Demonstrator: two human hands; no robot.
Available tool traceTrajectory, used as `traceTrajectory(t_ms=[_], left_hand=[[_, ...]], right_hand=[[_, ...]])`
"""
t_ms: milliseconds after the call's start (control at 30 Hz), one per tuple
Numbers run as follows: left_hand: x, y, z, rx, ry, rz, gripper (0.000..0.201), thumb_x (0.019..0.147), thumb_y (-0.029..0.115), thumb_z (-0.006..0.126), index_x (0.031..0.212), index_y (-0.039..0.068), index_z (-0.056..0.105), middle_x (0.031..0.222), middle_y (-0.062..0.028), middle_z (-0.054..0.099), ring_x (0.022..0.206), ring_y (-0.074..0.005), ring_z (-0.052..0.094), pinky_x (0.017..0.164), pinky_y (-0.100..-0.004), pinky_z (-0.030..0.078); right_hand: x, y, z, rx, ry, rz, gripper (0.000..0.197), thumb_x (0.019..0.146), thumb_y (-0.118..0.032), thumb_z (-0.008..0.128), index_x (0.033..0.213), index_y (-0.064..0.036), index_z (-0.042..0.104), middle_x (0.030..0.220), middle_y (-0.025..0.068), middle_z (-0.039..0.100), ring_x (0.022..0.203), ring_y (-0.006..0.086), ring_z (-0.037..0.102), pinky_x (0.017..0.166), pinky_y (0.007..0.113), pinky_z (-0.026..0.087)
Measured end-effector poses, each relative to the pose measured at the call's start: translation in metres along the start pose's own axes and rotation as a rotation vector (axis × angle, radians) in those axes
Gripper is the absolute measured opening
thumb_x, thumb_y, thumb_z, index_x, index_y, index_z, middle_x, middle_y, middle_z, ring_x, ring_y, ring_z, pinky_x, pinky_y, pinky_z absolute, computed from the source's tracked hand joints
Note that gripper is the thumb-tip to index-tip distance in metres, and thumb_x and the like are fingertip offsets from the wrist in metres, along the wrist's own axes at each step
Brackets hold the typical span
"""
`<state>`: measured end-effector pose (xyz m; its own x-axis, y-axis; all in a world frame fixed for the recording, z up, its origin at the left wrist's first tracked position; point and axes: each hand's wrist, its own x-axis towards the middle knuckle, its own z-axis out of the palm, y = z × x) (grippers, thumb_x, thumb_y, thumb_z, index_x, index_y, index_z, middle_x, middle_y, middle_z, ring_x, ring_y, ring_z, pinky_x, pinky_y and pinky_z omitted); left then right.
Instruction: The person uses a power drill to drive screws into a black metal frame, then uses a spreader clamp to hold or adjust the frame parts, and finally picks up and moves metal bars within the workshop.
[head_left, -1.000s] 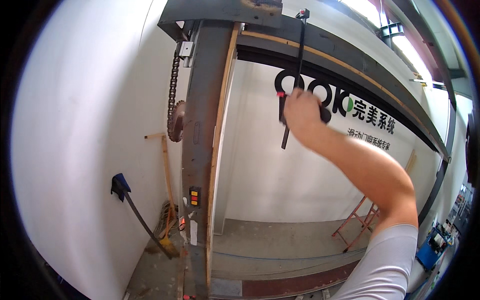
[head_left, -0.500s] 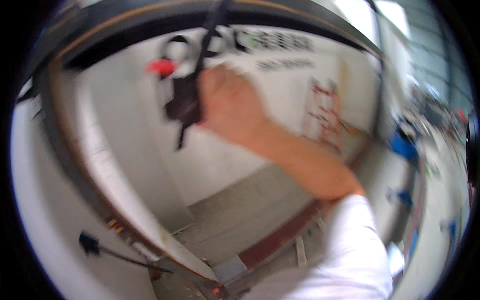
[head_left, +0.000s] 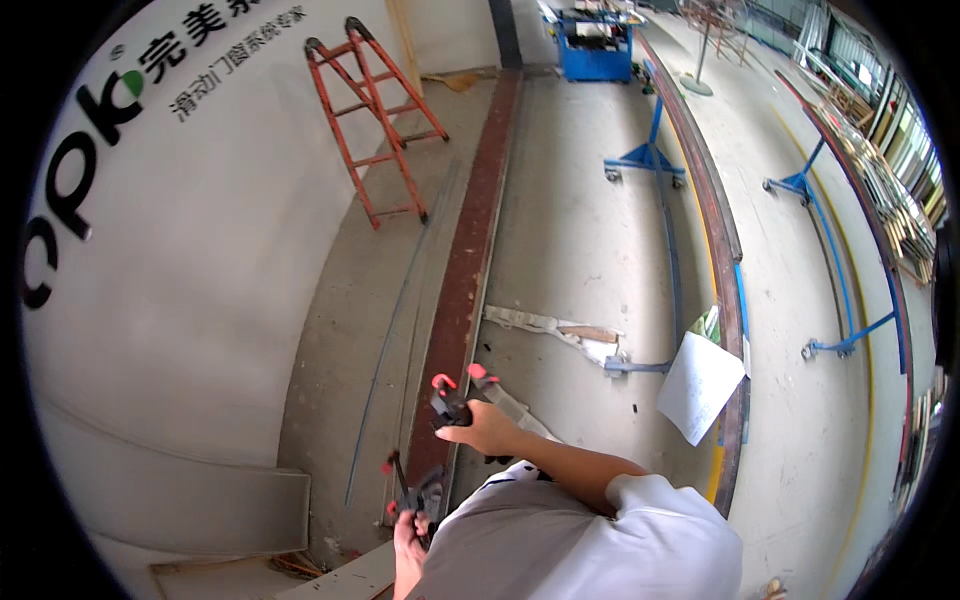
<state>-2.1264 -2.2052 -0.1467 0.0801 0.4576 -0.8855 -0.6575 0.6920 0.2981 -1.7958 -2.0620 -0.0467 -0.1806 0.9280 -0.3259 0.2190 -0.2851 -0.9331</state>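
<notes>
My right hand [head_left: 488, 430] is closed around a black bar clamp [head_left: 453, 406] with red pads, held out over the dark red-brown beam. Lower and to the left, my left hand [head_left: 407, 548] grips a second black clamp [head_left: 428, 494], also with red ends. The fingers of the left hand are partly hidden by that clamp and my white sleeve and shirt [head_left: 570, 535]. Both clamps are close to the long beam [head_left: 468, 250], but I cannot tell whether either touches it.
An orange-red stepladder [head_left: 372, 130] stands by the white lettered wall [head_left: 190, 250]. To the right is a long rack rail [head_left: 712, 220] on a blue wheeled stand [head_left: 645, 160], with a white paper sheet [head_left: 702, 388] on it. A blue cart [head_left: 596, 58] stands far back.
My right hand, raised high with a clamp near a dark frame, has come down over the beam. My left hand with a second clamp has come into view. The view has swung right and downward.
</notes>
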Motion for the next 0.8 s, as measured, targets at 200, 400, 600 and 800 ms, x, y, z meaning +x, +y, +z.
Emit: traceTrajectory(t_ms=[200, 400, 600, 800], left_hand=[[0.029, 0.049, 0.202, -0.133, -0.183, -0.206, 0.029, 0.089, 0.022, 0.06, 0.067, 0.009, 0.048, 0.056, -0.0012, 0.042, 0.047, -0.0121, 0.036, 0.04, -0.0219, 0.033], [0.103, 0.084, 0.363, 0.421, -0.182, -0.001, 0.031, 0.09, 0.028, 0.061, 0.065, 0.016, 0.046, 0.057, 0.0008, 0.041, 0.046, -0.0137, 0.035, 0.042, -0.0261, 0.029], [0.224, 0.083, 0.542, 0.6, -0.108, -0.019, 0.026, 0.09, 0.03, 0.067, 0.074, 0.011, 0.059, 0.066, -0.0019, 0.056, 0.054, -0.0182, 0.054, 0.048, -0.0334, 0.043], [0.307, 0.116, 0.697, 0.833, -0.312, -0.315, 0.023, 0.092, 0.025, 0.07, 0.099, 0.004, 0.069, 0.083, -0.0069, 0.068, 0.063, -0.0193, 0.061, 0.047, -0.0362, 0.044]], right_hand=[[0.017, 0.027, -0.068, -0.126, 0.05, 0.101, 0.052, 0.078, -0.044, 0.079, 0.1, 0.0017, 0.07, 0.086, 0.023, 0.072, 0.09, 0.0365, 0.071, 0.081, 0.045, 0.054], [0.093, 0.081, -0.13, -0.145, 0.207, 0.327, 0.054, 0.079, -0.039, 0.081, 0.112, -0.0002, 0.065, 0.101, 0.0231, 0.071, 0.099, 0.0436, 0.067, 0.087, 0.047, 0.053], [0.2, 0.058, -0.218, -0.453, 0.312, 0.372, 0.052, 0.08, -0.036, 0.074, 0.11, 0.0024, 0.057, 0.104, 0.0266, 0.07, 0.1, 0.0434, 0.068, 0.086, 0.051, 0.054], [0.32, -0.016, -0.392, -0.677, 0.156, 0.47, 0.042, 0.079, -0.022, 0.069, 0.111, 0.0008, 0.057, 0.108, 0.0254, 0.069, 0.101, 0.0428, 0.069, 0.087, 0.05, 0.056]])
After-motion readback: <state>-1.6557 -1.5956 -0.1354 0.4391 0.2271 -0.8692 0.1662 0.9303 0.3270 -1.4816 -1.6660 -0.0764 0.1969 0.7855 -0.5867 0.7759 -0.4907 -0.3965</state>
